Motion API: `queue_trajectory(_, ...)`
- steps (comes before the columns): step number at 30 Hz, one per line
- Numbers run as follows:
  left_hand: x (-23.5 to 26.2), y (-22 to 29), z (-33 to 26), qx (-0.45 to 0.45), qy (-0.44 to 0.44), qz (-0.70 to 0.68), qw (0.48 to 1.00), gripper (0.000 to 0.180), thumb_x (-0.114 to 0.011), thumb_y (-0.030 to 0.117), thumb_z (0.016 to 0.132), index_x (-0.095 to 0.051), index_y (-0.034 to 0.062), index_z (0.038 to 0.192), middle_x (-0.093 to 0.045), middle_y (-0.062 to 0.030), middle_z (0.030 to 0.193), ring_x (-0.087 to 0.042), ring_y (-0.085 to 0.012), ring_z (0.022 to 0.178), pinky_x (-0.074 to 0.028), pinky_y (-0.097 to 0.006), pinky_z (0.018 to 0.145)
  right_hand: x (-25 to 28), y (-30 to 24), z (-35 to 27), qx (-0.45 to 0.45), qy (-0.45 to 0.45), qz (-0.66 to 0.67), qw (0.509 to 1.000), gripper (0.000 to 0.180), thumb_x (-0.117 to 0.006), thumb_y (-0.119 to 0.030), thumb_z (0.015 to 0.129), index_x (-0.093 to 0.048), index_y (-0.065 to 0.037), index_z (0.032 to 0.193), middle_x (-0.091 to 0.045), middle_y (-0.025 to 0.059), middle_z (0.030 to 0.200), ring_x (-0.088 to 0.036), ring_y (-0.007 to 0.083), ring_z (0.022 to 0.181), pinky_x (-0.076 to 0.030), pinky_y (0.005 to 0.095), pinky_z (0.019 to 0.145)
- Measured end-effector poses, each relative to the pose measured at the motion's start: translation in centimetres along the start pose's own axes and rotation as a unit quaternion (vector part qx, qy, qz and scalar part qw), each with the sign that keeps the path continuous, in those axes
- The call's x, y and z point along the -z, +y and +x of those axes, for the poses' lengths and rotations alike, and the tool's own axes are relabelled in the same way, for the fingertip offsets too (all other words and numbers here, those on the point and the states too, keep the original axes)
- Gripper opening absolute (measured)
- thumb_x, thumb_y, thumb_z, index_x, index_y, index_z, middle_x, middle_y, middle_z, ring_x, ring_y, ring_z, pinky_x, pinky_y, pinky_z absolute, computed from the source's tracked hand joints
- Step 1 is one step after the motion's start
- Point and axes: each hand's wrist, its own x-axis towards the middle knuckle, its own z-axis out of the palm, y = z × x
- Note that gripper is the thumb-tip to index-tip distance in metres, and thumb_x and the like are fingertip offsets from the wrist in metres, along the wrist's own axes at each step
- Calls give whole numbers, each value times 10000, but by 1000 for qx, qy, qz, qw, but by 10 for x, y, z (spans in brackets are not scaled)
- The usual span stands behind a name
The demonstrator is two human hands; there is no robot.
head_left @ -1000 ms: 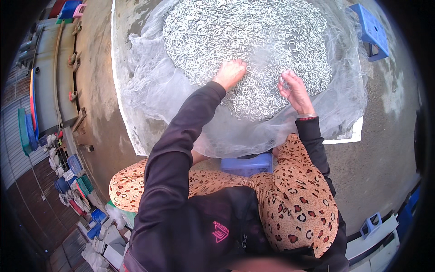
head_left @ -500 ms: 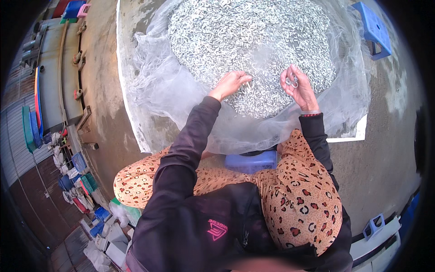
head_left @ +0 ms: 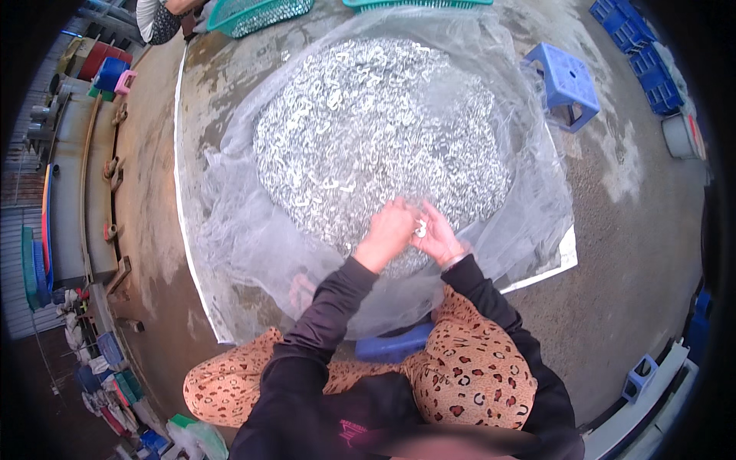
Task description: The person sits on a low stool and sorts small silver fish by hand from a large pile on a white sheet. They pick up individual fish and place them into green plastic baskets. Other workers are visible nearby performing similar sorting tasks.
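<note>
A wide heap of small silvery-white pieces (head_left: 360,130), many curled and looking like little fish, lies on a sheer white net (head_left: 253,253). My two hands meet over its near edge. My left hand (head_left: 387,232), back up, is closed with its fingertips against the right hand's; whatever they pinch is hidden. Turned partly palm up, my right hand (head_left: 441,239) is curled around a few curled silvery-white pieces (head_left: 421,228), which show between the two hands.
Beyond the net stand a green basket (head_left: 261,17) and another green basket (head_left: 418,2). A person (head_left: 161,19) is at the far left. A blue stool (head_left: 566,84) stands to the right, with blue crates (head_left: 655,77) farther off. Another blue stool (head_left: 395,343) is between my legs.
My hands were apart over the heap; now they are together at its near edge. The view has tilted up, showing the far baskets and the person.
</note>
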Motion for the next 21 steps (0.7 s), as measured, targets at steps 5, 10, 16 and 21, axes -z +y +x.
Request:
queue_trajectory(5, 10, 41, 19, -3, 118, 4, 993, 330, -652, 102, 745, -618, 72, 1072, -480, -197, 1184, -485, -337, 1075, -416, -386, 886, -10, -9, 0, 73, -4, 22, 997, 366, -449, -319, 936, -491, -51, 1182, -548, 145, 1107, -532, 275, 1057, -431, 390, 941)
queue_trajectory(10, 37, 23, 13, 56, 319, -122, 938, 281, -633, 76, 789, -617, 76, 1070, -486, -166, 1170, -484, -323, 1098, -399, -378, 920, -94, -88, 43, 120, -3, 165, 979, 332, -361, -186, 955, -486, 39, 1165, -537, 205, 1122, -513, 307, 1081, -417, 473, 958)
queue_trajectory(16, 28, -72, -56, 227, 343, -87, 907, 236, -608, 78, 826, -602, 31, 1057, -592, -129, 1013, -574, -269, 974, -441, -352, 866, -290, -247, 90, 279, -194, -266, 902, 618, -395, -396, 924, -296, 41, 1349, -394, 257, 1329, -370, 366, 1255, -380, 478, 985)
queue_trajectory(21, -11, -125, -122, 500, 187, -281, 798, 497, -682, 218, 804, -494, -125, 1112, -611, -184, 949, -641, -205, 732, -521, -307, 626, -302, -255, 42, 416, -210, -348, 813, 422, -464, -278, 922, -362, -10, 1232, -421, 182, 1229, -458, 376, 1090, -423, 627, 886)
